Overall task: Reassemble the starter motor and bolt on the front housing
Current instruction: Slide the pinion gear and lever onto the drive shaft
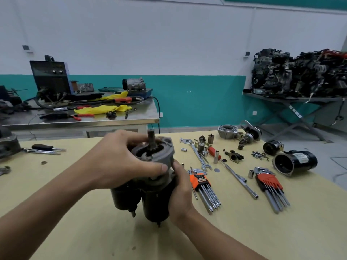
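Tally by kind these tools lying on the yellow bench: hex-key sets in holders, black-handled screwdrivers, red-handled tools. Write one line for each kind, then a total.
Hex-key sets: 2
Black-handled screwdrivers: 1
Red-handled tools: 1
Total: 4

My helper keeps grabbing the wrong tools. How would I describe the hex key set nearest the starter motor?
On the yellow workbench, find the black starter motor held upright. Just beside the right hand gripping it lies the hex key set, keys fanned toward the near edge. Its holder is orange, while the other set farther right has a red holder.
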Tool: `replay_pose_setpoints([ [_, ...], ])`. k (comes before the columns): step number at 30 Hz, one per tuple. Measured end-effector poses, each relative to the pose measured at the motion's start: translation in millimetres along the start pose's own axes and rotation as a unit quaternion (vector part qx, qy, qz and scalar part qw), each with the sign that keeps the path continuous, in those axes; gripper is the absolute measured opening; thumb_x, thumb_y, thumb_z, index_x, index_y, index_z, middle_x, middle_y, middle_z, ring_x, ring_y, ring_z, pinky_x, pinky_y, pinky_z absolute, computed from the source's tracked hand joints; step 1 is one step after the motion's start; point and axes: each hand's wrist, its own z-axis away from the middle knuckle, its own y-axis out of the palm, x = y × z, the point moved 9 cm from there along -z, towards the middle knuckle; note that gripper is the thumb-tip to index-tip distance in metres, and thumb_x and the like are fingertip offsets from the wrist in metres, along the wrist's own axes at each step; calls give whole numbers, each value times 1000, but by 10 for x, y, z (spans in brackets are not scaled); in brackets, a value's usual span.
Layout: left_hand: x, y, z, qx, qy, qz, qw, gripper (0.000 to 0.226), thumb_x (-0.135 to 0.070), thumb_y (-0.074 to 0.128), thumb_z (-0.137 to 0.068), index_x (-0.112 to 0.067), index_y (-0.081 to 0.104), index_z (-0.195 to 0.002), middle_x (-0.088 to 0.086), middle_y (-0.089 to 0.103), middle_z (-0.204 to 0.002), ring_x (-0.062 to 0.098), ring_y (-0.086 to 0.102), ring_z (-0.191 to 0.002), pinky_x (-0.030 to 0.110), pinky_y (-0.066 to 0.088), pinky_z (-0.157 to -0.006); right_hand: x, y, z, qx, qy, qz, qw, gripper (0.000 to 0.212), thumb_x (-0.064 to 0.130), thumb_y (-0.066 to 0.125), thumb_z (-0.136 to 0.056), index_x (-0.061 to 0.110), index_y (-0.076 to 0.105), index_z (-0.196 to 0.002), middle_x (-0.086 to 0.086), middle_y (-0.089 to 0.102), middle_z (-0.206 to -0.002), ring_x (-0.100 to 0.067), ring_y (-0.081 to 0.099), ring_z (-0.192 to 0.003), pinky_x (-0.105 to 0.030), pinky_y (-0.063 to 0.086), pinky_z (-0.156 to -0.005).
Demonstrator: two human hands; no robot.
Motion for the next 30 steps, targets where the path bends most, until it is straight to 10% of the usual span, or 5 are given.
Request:
replay_pose_setpoints([
  [11, 50, 271, -15, 29, -7, -119, 992, 138, -81, 75, -34, -57, 3, -150, -28, 60, -122, 0, 63, -108, 27, 52, -98, 135, 79, 6, 70, 4, -7, 997, 69, 73, 58, -79, 17, 70, -118, -14, 68, -121, -29, 63, -116, -34, 52, -92],
  [14, 175, 42, 26, -13, 25, 29, 999, 102, -82, 75, -47, -70, 28, -137, -36, 63, -110, -10, 62, -105, 12, 53, -80, 159, 119, 14, 78, -2, 7, 997, 73, 68, 51, -86, 6, 65, -121, -21, 66, -120, -37, 61, -114, -45, 49, -95],
  [17, 569, -49, 141, -113, 14, 231, 966, 45, -65, 63, -77, -48, 65, -119, -9, 74, -113, 15, 69, -107, 28, 58, -79, 148, 141, -2, 73, -11, 11, 997, 73, 66, 47, -90, 4, 63, -124, -23, 65, -123, -38, 59, -118, -48, 46, -101],
  [20, 871, 314, 285, -129, -32, 354, 926, 52, -65, 52, -88, -24, 76, -109, 13, 75, -108, 35, 69, -103, 49, 51, -87, 120, 140, -26, 71, -12, 8, 997, 74, 67, 46, -90, 4, 63, -124, -22, 65, -123, -37, 59, -119, -45, 47, -100],
  [30, 909, 410, 276, -233, -44, 438, 867, 30, -42, 49, -85, -21, 71, -90, 12, 73, -94, 26, 69, -84, 37, 51, -64, 118, 106, -24, 56, -9, 1, 998, 76, 65, 40, -89, 3, 59, -128, -22, 65, -126, -37, 59, -121, -51, 43, -105],
])
